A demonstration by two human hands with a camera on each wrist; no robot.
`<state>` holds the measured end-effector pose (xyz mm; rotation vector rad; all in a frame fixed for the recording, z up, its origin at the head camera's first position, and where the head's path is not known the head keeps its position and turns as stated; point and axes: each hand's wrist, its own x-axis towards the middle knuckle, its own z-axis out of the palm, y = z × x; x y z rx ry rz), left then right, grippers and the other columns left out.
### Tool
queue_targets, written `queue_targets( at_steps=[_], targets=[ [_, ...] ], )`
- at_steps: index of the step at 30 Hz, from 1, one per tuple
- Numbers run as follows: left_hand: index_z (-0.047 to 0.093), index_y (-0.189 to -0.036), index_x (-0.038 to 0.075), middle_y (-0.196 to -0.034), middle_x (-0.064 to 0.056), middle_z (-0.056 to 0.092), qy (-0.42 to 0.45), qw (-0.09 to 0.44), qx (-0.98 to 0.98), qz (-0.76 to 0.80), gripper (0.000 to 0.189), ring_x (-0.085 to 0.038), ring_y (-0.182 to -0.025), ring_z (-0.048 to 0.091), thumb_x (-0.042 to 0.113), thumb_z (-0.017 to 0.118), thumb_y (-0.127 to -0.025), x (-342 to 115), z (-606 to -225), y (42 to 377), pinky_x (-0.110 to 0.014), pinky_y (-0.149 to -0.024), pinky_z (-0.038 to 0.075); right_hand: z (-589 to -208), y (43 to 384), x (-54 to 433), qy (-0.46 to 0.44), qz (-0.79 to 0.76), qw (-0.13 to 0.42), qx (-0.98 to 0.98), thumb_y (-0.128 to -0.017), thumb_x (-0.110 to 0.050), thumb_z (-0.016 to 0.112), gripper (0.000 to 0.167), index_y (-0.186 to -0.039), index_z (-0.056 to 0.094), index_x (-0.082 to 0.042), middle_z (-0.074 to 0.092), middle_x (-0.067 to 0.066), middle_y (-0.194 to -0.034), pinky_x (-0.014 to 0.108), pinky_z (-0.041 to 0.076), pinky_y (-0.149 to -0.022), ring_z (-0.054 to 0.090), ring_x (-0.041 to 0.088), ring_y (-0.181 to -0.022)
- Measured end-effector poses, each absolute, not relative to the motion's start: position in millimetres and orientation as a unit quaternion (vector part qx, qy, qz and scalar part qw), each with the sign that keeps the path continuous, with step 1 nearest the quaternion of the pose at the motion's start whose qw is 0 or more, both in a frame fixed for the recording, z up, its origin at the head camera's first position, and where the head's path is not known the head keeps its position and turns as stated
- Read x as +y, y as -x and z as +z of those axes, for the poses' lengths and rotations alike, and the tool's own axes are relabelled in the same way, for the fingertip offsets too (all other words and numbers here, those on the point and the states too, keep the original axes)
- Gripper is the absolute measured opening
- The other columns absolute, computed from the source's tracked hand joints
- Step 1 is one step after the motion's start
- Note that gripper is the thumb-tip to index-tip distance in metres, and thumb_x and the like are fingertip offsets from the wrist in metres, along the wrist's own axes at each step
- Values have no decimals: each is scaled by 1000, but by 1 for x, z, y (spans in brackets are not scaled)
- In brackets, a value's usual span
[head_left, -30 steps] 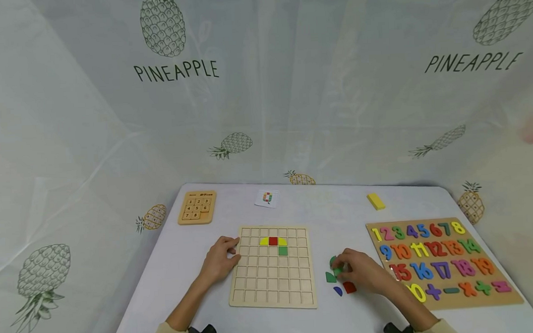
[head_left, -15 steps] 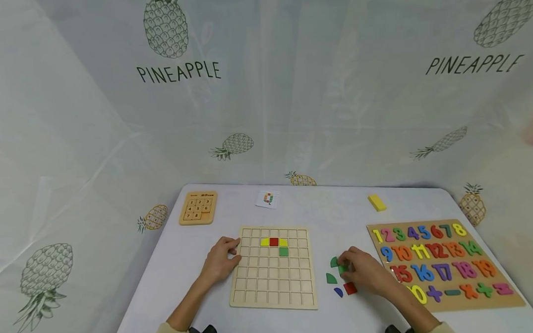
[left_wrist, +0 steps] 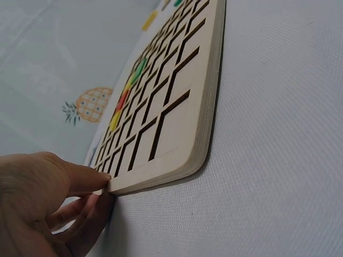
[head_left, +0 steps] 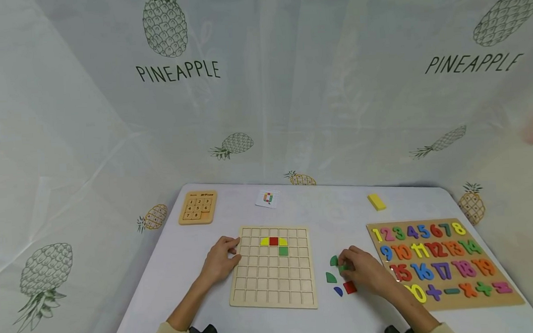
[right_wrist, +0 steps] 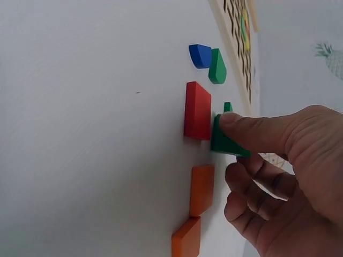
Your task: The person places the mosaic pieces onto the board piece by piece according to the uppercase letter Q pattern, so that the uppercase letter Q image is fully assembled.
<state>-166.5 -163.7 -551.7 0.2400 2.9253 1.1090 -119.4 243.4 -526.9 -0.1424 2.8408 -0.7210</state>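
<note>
My left hand (head_left: 221, 259) holds the left edge of a wooden grid board (head_left: 272, 309), thumb and fingertips at its rim in the left wrist view. Near the board's top sit a red square tile (head_left: 273, 241) with a yellow piece (head_left: 264, 241) on one side and another yellow piece (head_left: 282, 241) on the other. Below the right one is a green square tile (head_left: 283, 251). Right of the board, my right hand (head_left: 365, 269) pinches a green tile (right_wrist: 224, 140) between thumb and fingers. Beside it lie a red tile (right_wrist: 197, 111), two orange tiles (right_wrist: 202, 190), green quarter-round pieces (head_left: 331, 277) and a blue half-round piece (head_left: 338, 291).
At the right lies a number puzzle board (head_left: 473, 304), partly under my right forearm. A yellow block (head_left: 376, 202) is at the back right, a small printed card (head_left: 268, 199) behind the grid board. At the back left rests a wooden number-slide puzzle (head_left: 197, 208).
My right hand has shifted slightly right and away from me among the loose pieces, uncovering more of a green quarter-round piece. My left hand stays at the board.
</note>
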Motion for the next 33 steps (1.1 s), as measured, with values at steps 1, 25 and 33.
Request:
queue_targets(
  at_steps=[1,25,33],
  targets=[
    [63,-135,3,-114,-2,61,-77,1,932,353,54,-9,-86,54,12,79,-84,-164,-552,167,-28,-71,42,-526,120,243,54,-247,100,962,-82,-11,82,22,-88,65,-22,52,-7,-83,24,48,-66,50,12,-77],
    [63,-134,2,-113,-4,61,-88,-5,934,347,53,-11,-86,55,11,78,-85,-162,-548,167,-29,-71,43,-527,148,130,219,-366,50,903,-93,-12,72,12,-104,73,-15,62,-11,-85,23,47,-66,54,4,-73],
    [63,-134,1,-113,-5,61,-87,-6,936,341,53,-11,-85,55,11,79,-84,-163,-550,165,-29,-69,43,-532,155,118,206,-350,50,913,-91,-13,74,4,-93,73,-17,65,-12,-85,23,48,-67,57,4,-75]
  ],
)
